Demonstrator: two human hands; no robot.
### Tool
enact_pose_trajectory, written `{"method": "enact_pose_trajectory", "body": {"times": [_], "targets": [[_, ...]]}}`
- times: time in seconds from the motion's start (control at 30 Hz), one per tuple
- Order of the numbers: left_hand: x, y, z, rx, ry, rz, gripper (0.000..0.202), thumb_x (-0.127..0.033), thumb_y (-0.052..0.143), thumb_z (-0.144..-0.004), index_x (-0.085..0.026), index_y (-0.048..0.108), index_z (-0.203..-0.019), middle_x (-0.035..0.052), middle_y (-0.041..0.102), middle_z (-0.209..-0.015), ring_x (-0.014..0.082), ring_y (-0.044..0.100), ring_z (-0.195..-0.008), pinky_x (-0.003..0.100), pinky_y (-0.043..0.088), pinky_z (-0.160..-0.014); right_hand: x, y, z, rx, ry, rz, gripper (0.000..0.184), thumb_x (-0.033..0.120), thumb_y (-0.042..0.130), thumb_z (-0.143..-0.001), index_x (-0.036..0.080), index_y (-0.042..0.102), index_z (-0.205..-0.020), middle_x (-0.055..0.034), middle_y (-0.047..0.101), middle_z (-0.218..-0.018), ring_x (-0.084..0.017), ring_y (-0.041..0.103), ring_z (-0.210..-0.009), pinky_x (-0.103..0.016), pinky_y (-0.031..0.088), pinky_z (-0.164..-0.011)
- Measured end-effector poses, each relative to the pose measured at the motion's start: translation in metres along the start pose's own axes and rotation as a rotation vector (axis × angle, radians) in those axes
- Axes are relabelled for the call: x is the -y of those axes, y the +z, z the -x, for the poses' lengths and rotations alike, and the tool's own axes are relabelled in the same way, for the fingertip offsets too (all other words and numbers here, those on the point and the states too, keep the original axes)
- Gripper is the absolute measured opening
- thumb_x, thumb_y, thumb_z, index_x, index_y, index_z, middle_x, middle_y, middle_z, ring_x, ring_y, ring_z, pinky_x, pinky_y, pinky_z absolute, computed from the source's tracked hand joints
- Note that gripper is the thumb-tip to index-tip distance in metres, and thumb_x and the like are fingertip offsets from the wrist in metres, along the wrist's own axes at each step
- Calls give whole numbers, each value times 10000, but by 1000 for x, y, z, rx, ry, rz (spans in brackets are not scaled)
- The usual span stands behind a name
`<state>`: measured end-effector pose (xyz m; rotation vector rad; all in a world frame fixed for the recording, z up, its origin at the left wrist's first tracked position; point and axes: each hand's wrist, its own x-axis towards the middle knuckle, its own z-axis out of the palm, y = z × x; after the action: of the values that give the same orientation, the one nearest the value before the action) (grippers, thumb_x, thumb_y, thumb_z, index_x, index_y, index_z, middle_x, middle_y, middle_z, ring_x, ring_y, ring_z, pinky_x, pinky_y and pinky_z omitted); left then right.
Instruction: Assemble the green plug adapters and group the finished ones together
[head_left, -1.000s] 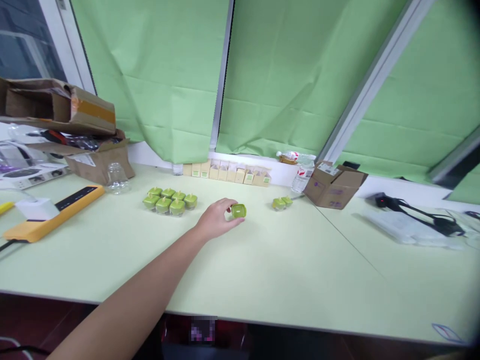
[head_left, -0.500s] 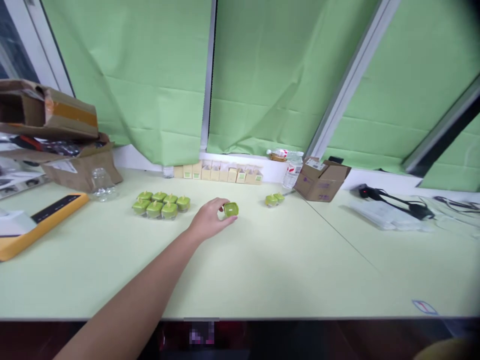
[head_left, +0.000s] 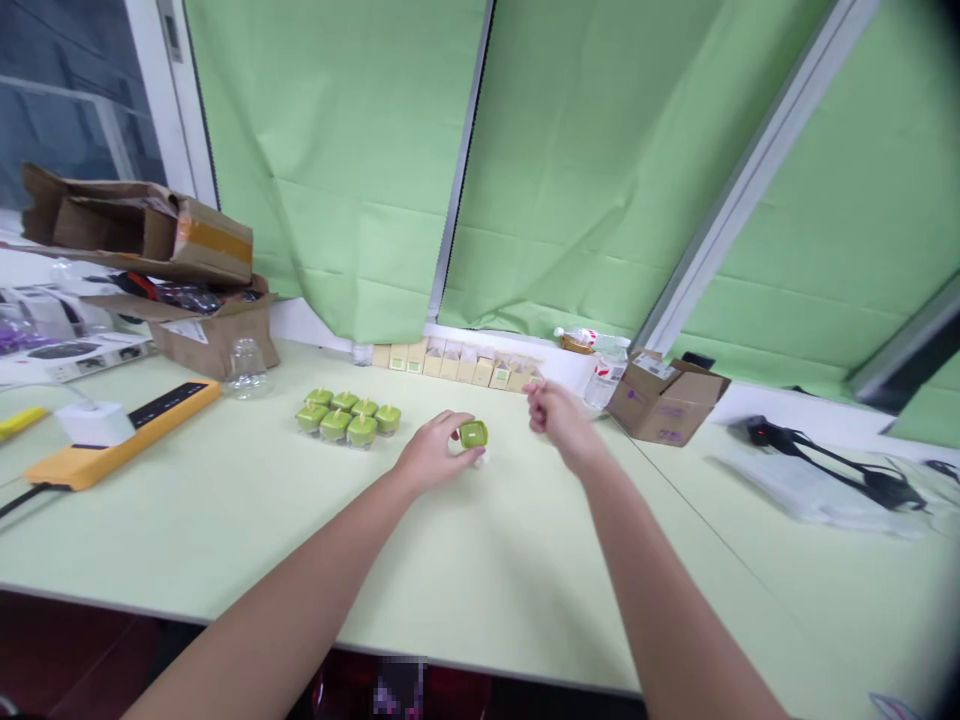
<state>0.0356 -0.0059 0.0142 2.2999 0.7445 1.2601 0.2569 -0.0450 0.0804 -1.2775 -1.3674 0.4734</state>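
My left hand (head_left: 436,450) is closed around a small container (head_left: 474,434) with a square green top, tilted toward me just above or on the table. On its left, a tight group of several similar clear containers with green lids (head_left: 346,416) stands on the table; each lid has a small pale stick or knob. My right hand (head_left: 562,422) reaches out with its fingers curled together, to the right of the held container. The two green-lidded containers that stood there are hidden behind that hand, and what its fingers hold, if anything, does not show.
Small cream boxes (head_left: 450,362) line the back of the pale table (head_left: 480,560). Bottles (head_left: 602,382) and an opened cardboard box (head_left: 667,400) stand at back right, cables (head_left: 832,465) farther right. A yellow power strip (head_left: 127,440), a clear jar (head_left: 246,370) and stacked cartons (head_left: 214,335) are left.
My right hand has come into view and reached to where the two containers stood. My left hand still holds its container in nearly the same place. The camera view has turned slightly left.
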Motion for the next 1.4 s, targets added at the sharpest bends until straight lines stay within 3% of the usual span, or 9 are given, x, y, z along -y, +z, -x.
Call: {"method": "enact_pose_trajectory", "body": {"times": [0.1, 0.2, 0.27, 0.43, 0.57, 0.7, 0.97, 1.1, 1.4], "targets": [[2, 0, -1, -17, 1, -3, 428, -388, 691, -797, -243, 602, -1189, 43, 632, -1056, 164, 604, -812, 311, 510, -782, -38, 25, 19, -39, 136, 68, 240, 357, 466, -819, 180, 613, -889, -3, 562, -653, -122, 474, -512, -245, 382, -452], [4, 0, -1, -20, 1, -4, 423, -405, 685, -803, -245, 601, -1185, 42, 633, -1057, 167, 605, -818, 313, 507, -778, -66, 38, 33, 27, 98, 220, 276, 361, 507, -802, 191, 633, -979, -47, 685, -818, -151, 591, -673, -280, 477, -611], [4, 0, -2, -17, -4, -4, 427, -414, 686, -803, -247, 601, -1186, 43, 635, -1055, 169, 605, -819, 313, 505, -769, -72, 39, 36, 54, 103, 221, 293, 374, 529, -806, 194, 619, -1019, -62, 719, -886, -154, 620, -695, -300, 503, -668], [3, -1, 0, -24, -8, 10, 408, -396, 693, -798, -250, 606, -1169, 34, 638, -1044, 167, 606, -830, 303, 501, -758, -66, 34, 37, 47, 125, 166, 262, 395, 561, -804, 194, 648, -947, -65, 729, -851, -158, 645, -675, -306, 524, -683], [3, -1, 1, -11, -11, 8, 392, -397, 687, -802, -247, 612, -1156, 37, 638, -1031, 165, 607, -815, 303, 507, -748, -63, 35, 41, 53, 133, 233, 304, 428, 545, -819, 205, 680, -977, -33, 694, -741, -148, 579, -595, -271, 467, -570], [5, 0, 0, -8, -3, -7, 407, -390, 689, -798, -241, 610, -1169, 48, 640, -1024, 166, 605, -792, 313, 517, -749, -57, 37, 42, 32, 91, 297, 335, 447, 541, -829, 197, 723, -956, -22, 648, -687, -146, 540, -608, -269, 428, -581], [7, 0, -2, -33, 30, 2, 385, -315, 705, -787, -204, 626, -1148, 51, 642, -1007, 126, 581, -699, 288, 533, -716, -27, 43, 45, -6, 115, -72, 359, 449, 639, -771, 192, 622, -1021, 7, 638, -695, -104, 509, -541, -229, 411, -520], [8, 1, -2, -37, 32, 0, 395, -280, 709, -779, -199, 628, -1158, 54, 638, -1022, 119, 586, -704, 273, 536, -716, -14, 47, 48, -8, 113, -86, 277, 398, 671, -735, 167, 663, -887, -31, 673, -715, -99, 515, -543, -224, 408, -507], [9, 1, -2, -20, 43, -2, 392, -286, 725, -763, -189, 635, -1131, 42, 628, -997, 119, 587, -719, 262, 528, -729, -18, 50, 50, 23, 54, -62, 321, 430, 667, -752, 159, 663, -924, -43, 690, -739, -119, 556, -579, -258, 481, -561]]}}
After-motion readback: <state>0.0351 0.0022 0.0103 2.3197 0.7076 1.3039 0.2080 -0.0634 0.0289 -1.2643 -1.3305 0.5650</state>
